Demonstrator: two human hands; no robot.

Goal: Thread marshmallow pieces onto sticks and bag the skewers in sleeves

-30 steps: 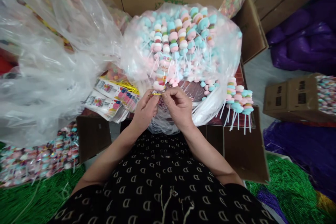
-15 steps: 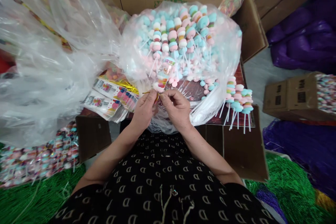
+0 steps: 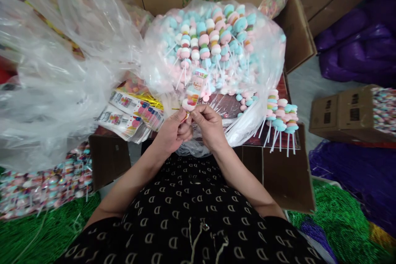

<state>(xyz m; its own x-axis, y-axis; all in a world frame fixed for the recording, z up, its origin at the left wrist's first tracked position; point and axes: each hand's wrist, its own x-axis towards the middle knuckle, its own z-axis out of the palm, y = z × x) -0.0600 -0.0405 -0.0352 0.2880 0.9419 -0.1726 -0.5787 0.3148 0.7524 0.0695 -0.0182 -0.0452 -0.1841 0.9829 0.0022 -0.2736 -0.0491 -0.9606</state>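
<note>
Rotated inward, the left hand (image 3: 173, 132) pinches the bagged candy skewer (image 3: 194, 90) rising above it.

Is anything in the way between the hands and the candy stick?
Nothing visible: the left hand and right hand pinch the pink-and-blue candy skewer in its clear plastic sleeve directly, at its lower end.

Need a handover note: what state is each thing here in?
Left hand: pinching skewer's base.
Right hand: pinching skewer's base.
Wrapped candy skewer: upright, sleeved, held by both hands.
Clear plastic bag: open, full of candy skewers.
Printed cards: loosely stacked, beside gold twist ties.
Cardboard box: flaps open.
</note>
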